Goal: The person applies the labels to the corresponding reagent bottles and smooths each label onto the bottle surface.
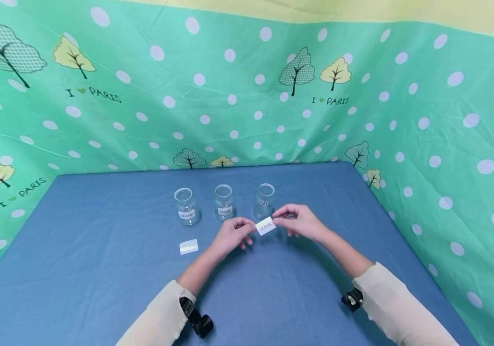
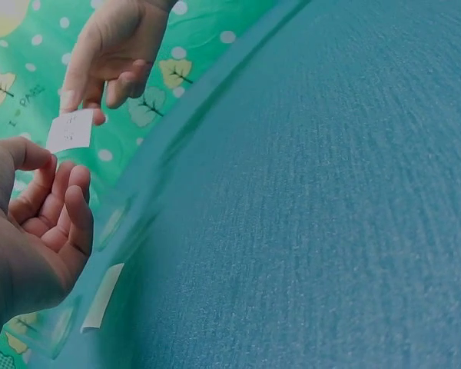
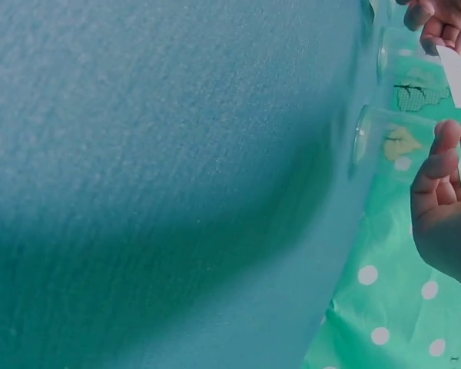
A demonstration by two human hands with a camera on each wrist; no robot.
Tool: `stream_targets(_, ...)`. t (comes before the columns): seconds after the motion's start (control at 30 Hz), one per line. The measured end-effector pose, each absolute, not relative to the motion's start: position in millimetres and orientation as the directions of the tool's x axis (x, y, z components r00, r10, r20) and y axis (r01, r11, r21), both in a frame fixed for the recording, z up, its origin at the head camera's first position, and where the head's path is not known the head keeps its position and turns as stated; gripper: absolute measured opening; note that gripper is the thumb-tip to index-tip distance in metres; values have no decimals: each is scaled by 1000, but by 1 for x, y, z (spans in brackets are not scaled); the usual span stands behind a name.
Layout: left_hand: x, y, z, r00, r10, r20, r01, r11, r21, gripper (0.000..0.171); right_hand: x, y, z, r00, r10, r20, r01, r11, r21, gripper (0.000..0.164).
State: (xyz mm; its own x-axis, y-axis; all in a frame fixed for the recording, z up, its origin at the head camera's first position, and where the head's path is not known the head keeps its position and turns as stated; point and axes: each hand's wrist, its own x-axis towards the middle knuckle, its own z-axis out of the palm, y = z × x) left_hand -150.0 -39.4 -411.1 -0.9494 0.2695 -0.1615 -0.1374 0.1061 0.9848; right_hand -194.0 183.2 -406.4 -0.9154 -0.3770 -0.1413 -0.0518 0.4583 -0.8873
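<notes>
Between my two hands is a small white label (image 1: pixel 266 226) with handwriting on it, held up above the table. My left hand (image 1: pixel 232 235) pinches its left edge between thumb and finger. At the opposite edge, the right hand (image 1: pixel 301 222) pinches it too; the left wrist view shows the label (image 2: pixel 71 131) stretched between both hands. Just behind it stands an unlabelled glass jar (image 1: pixel 265 201). Two more glass jars stand to the left, a middle jar (image 1: pixel 223 197) and a left jar (image 1: pixel 184 202), each with a similar written label on its front.
A white piece of paper (image 1: pixel 188 246) with a paler strip across it lies on the blue tablecloth (image 1: pixel 78 250), in front of the left jar. A green patterned curtain (image 1: pixel 238 105) rises behind the table and along its right side.
</notes>
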Motion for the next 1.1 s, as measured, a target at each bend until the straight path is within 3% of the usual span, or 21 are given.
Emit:
stream_targets(0.37,-151,-41,-409,-949,270,-166,-142,107,984,23,-191,174,-401,-924,-368,-107,-93,487,-869,32)
stream_targets(0.57,-151,-41,-408,-946,278,-166,-141,106,984,24,-190,173,-404,-910,-393,-132,-74,466,-882,24)
stream_targets(0.83,-152,-41,-407,-948,272,-163,-143,92,985,22,-190,169,-404,-927,-358,-115,-68,460,-885,27)
stream_targets(0.97,-152,-40,-407,-954,253,-159,-143,79,987,22,-189,166,-404,-945,-322,-52,-103,447,-889,31)
stream_targets(1.1,-151,-39,-405,-959,235,-161,-149,69,986,22,-186,163,-403,-955,-285,83,-207,443,-872,24)
